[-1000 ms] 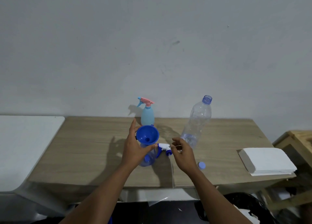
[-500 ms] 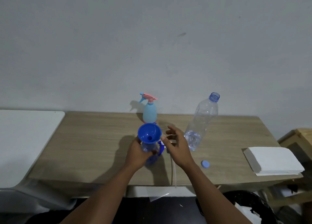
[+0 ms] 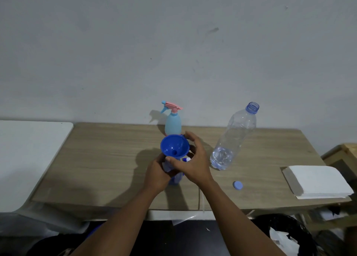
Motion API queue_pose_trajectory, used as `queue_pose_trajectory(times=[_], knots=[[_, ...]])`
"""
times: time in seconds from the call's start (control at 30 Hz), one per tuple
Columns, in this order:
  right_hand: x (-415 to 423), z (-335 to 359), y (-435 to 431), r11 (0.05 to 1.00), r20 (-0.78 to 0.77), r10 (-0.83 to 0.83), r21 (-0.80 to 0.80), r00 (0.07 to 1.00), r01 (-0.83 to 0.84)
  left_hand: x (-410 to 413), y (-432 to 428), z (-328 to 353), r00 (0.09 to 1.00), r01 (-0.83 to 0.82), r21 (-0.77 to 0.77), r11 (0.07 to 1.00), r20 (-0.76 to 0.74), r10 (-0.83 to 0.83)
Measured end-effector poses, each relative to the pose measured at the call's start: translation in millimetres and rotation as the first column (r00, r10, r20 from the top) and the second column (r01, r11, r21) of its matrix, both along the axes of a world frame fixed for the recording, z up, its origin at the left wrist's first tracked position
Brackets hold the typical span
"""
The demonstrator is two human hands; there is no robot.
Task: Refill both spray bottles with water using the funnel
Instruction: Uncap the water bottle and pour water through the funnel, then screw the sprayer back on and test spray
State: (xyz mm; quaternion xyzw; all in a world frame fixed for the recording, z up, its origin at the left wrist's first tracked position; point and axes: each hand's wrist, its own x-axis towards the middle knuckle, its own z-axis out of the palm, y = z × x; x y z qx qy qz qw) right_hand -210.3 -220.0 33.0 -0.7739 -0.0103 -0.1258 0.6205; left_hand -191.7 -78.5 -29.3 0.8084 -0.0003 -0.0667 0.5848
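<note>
A blue funnel [image 3: 174, 146] sits in the neck of a clear blue spray bottle [image 3: 176, 178] at the table's middle. My left hand [image 3: 157, 173] grips that bottle's body from the left. My right hand [image 3: 193, 160] curls round the funnel, thumb at its front and fingers at its far rim. A white and blue spray head [image 3: 186, 159] peeks out behind my right hand. A light blue spray bottle [image 3: 172, 124] with a pink trigger stands by the wall. To the right stands an uncapped clear water bottle [image 3: 232, 139] with a little water at its bottom.
A blue bottle cap [image 3: 237, 185] lies on the wooden table [image 3: 108, 159] near its front edge. A stack of white paper [image 3: 316, 181] rests at the right end. A white surface [image 3: 25, 155] adjoins the table on the left. A black bin [image 3: 286, 234] stands below right.
My right hand left the spray head lying on the table and moved up and left onto the funnel. My left hand slid down from the funnel to the bottle's body.
</note>
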Motion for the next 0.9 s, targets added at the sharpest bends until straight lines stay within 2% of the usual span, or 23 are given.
queue_pose_trajectory(times=[0.13, 0.23, 0.33, 0.4, 0.57, 0.63, 0.7, 0.77, 0.9], knots=[[1.2, 17.6, -7.9, 0.974, 0.110, -0.175, 0.165, 0.978, 0.155, 1.9, -1.6, -4.2, 0.999, -0.016, 0.040, 0.999, 0.048, 0.014], [-4.4, 17.4, -35.2, 0.967, 0.119, -0.220, 0.158, 0.968, 0.200, 3.8, 0.1, -7.5, 0.997, 0.005, 0.061, 0.998, 0.076, -0.010], [-21.3, -9.5, -66.6, 0.984, 0.007, -0.173, 0.030, 0.985, 0.173, 5.4, 1.1, -13.5, 0.994, 0.007, 0.030, 1.000, 0.108, -0.010], [-34.2, -34.4, -83.6, 0.981, -0.103, -0.170, -0.112, 0.980, 0.158, 6.3, 1.0, -16.9, 0.990, 0.011, 0.032, 0.999, 0.139, -0.015], [-46.8, -71.9, -109.8, 0.919, -0.343, -0.184, -0.392, 0.921, 0.038, 9.7, 0.9, -22.0, 0.989, 0.022, 0.043, 0.999, 0.146, -0.028], [-45.0, -74.0, -115.6, 0.835, -0.435, -0.219, -0.546, 0.873, -0.062, 9.0, 0.6, -20.0, 0.987, 0.022, 0.040, 0.999, 0.160, -0.029], [-39.9, -74.0, -118.0, 0.711, -0.483, -0.237, -0.677, 0.843, -0.188, 8.2, 0.6, -18.2, 0.985, 0.023, 0.028, 0.999, 0.173, -0.028], [-34.0, -74.0, -117.0, 0.627, -0.525, -0.225, -0.723, 0.821, -0.291, 7.3, 0.2, -16.6, 0.986, 0.023, 0.014, 1.000, 0.162, -0.025], [-23.7, -77.5, -113.5, 0.564, -0.559, -0.205, -0.738, 0.803, -0.370, 7.3, 0.1, -16.1, 0.989, 0.030, 0.001, 1.000, 0.144, -0.030]])
